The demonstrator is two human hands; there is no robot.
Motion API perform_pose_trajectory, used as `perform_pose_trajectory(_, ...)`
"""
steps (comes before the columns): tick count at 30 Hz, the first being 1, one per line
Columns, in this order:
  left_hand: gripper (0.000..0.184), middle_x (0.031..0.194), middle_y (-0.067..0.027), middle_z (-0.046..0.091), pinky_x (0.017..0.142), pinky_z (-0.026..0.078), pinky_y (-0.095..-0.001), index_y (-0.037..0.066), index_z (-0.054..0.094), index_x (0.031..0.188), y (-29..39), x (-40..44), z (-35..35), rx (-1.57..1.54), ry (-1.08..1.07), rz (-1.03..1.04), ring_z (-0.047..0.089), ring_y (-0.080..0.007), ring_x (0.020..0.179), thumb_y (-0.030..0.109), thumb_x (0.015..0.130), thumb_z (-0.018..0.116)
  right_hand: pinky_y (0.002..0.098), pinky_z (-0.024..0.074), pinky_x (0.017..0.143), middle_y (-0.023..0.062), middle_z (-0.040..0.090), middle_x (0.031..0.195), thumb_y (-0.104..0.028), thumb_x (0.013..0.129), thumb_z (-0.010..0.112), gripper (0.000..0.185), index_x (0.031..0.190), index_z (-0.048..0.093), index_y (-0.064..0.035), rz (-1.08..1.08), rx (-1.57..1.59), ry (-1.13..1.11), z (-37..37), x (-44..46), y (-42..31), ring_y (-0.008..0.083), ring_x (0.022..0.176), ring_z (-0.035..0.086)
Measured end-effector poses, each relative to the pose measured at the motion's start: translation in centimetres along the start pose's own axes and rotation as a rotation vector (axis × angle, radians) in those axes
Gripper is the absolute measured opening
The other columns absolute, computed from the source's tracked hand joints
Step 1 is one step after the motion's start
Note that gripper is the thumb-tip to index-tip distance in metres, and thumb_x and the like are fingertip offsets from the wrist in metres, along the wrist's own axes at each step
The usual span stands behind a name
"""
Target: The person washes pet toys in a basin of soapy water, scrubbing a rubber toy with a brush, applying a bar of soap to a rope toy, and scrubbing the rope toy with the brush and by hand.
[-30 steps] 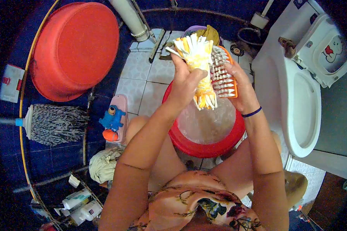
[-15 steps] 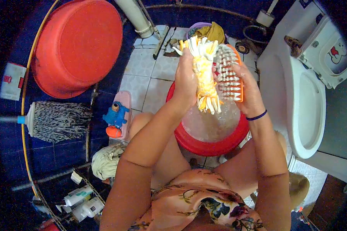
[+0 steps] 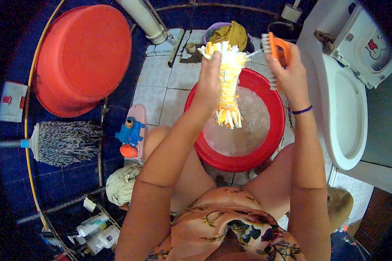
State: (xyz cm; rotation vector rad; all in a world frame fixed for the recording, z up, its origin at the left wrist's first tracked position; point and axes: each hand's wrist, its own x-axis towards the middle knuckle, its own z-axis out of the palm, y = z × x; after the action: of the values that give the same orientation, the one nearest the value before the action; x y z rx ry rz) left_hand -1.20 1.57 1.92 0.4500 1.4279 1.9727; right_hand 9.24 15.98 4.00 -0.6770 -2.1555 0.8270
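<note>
My left hand (image 3: 211,80) is closed around a yellow-and-white braided bundle (image 3: 229,85) with loose, fringed ends, held upright over the basin; its exact kind is unclear. In my right hand (image 3: 294,80) is an orange scrub brush (image 3: 281,47) gripped by its handle, white bristles facing left. A gap separates the brush from the bundle, with a thin whitish strand between them. Below both hands stands a red basin (image 3: 276,126) containing cloudy, foamy water (image 3: 248,135).
To the right is a white toilet (image 3: 342,108) with its lid up. Behind the basin, a lilac tub (image 3: 210,34) holds a mustard cloth (image 3: 231,35). On the left are a large red tub (image 3: 87,56), a mop head (image 3: 67,141) and a pink slipper (image 3: 138,114).
My right hand has moved right and up, taking the brush off the bundle and turning its bristles sideways. My left hand keeps the bundle in about the same spot.
</note>
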Motion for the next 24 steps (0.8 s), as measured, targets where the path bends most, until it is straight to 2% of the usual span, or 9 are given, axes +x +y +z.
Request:
perform_pose_trajectory(5, 0.051, 0.065, -0.0057, 0.055, 0.042, 0.043, -0.0268, 0.013, 0.049, 0.108, 1.2, -0.4, -0.6, -0.087, -0.1, -0.07, 0.052, -0.0147, 0.048, 0.055, 0.088, 0.028, 0.028, 0.046, 0.07, 0.009, 0.059, 0.088, -0.031, 0.077, 0.064, 0.042, 0.106, 0.05, -0.0028, 0.13, 0.253, -0.052, -0.7, -0.2, 0.3, 0.0159, 0.078, 0.058)
perform_pose_trajectory(11, 0.052, 0.065, -0.0066, 0.054, 0.044, 0.043, -0.0262, 0.008, 0.049, 0.106, 2.0, -0.7, -0.9, -0.228, -0.121, -0.164, 0.052, -0.0156, 0.05, 0.054, 0.088, 0.031, 0.0246, 0.0455, 0.069, 0.005, 0.058, 0.092, -0.028, 0.081, 0.059, 0.04, 0.109, 0.05, -0.0016, 0.257, 0.502, -0.108, -0.5, -0.3, 1.4, 0.0108, 0.079, 0.056)
perform_pose_trajectory(13, 0.052, 0.064, -0.007, 0.054, 0.044, 0.043, -0.0264, 0.007, 0.051, 0.102, 2.4, -0.7, -0.6, -0.256, -0.063, -0.18, 0.052, -0.0162, 0.051, 0.053, 0.087, 0.033, 0.0238, 0.0456, 0.068, 0.004, 0.058, 0.093, -0.027, 0.081, 0.057, 0.04, 0.112, 0.05, -0.0021, 0.363, 0.693, -0.19, -0.4, -0.7, 0.8, 0.0099, 0.078, 0.055)
perform_pose_trajectory(16, 0.049, 0.074, -0.0084, 0.058, 0.049, 0.047, -0.0294, 0.006, 0.052, 0.099, 1.8, 0.4, -2.0, -0.392, -0.163, -0.166, 0.056, -0.0161, 0.058, 0.051, 0.086, 0.038, 0.023, 0.0459, 0.067, 0.0028, 0.057, 0.092, -0.028, 0.082, 0.055, 0.042, 0.116, 0.049, -0.003, 0.456, 0.895, -0.38, 0.7, -1.4, 0.4, 0.0089, 0.076, 0.055)
perform_pose_trajectory(19, 0.047, 0.088, -0.0088, 0.06, 0.054, 0.049, -0.0314, 0.007, 0.052, 0.101, 1.8, 0.4, -1.4, -0.451, 0.011, -0.114, 0.058, -0.0185, 0.072, 0.05, 0.088, 0.038, 0.0234, 0.0463, 0.065, 0.0018, 0.057, 0.089, -0.028, 0.084, 0.052, 0.044, 0.12, 0.046, -0.0034, 0.506, 0.973, -0.512, 2.3, -2.8, -0.9, 0.0092, 0.074, 0.055)
perform_pose_trajectory(20, 0.045, 0.1, -0.0075, 0.059, 0.064, 0.051, -0.0335, 0.009, 0.051, 0.104, 0.6, 1.4, -1.4, -0.537, 0.082, -0.092, 0.058, -0.0202, 0.085, 0.048, 0.089, 0.035, 0.0235, 0.0464, 0.065, 0.0016, 0.057, 0.089, -0.028, 0.084, 0.052, 0.043, 0.12, 0.046, -0.0032, 0.535, 1.027, -0.55, 2.7, -3.3, -1.6, 0.0091, 0.073, 0.055)
perform_pose_trajectory(21, 0.044, 0.099, -0.009, 0.059, 0.075, 0.049, -0.0351, 0.008, 0.049, 0.106, 0.6, 1.0, -1.0, -0.542, 0.053, -0.119, 0.058, -0.0216, 0.089, 0.046, 0.091, 0.033, 0.0235, 0.0465, 0.065, 0.0015, 0.057, 0.088, -0.028, 0.085, 0.052, 0.043, 0.119, 0.046, -0.0031, 0.564, 1.079, -0.588, 3.1, -3.7, -2.2, 0.009, 0.073, 0.055)
perform_pose_trajectory(22, 0.045, 0.098, -0.01, 0.058, 0.076, 0.049, -0.036, 0.007, 0.048, 0.105, -0.3, 1.2, -1.2, -0.485, 0.086, -0.052, 0.058, -0.0224, 0.088, 0.047, 0.091, 0.032, 0.0239, 0.0468, 0.065, 0.0014, 0.057, 0.09, -0.029, 0.084, 0.052, 0.042, 0.117, 0.047, -0.0026, 0.532, 1.089, -0.566, 4.3, -4.3, -1.7, 0.0088, 0.074, 0.056)
perform_pose_trajectory(24, 0.044, 0.097, -0.0107, 0.058, 0.079, 0.048, -0.0383, 0.006, 0.049, 0.104, -1.4, 1.9, -1.5, -0.444, 0.148, 0.004, 0.058, -0.0242, 0.088, 0.044, 0.092, 0.03, 0.0241, 0.0469, 0.066, 0.0012, 0.057, 0.09, -0.03, 0.084, 0.053, 0.042, 0.115, 0.047, -0.0025, 0.631, 1.068, -0.568, 4.9, -4.6, -1.6, 0.0089, 0.074, 0.056)
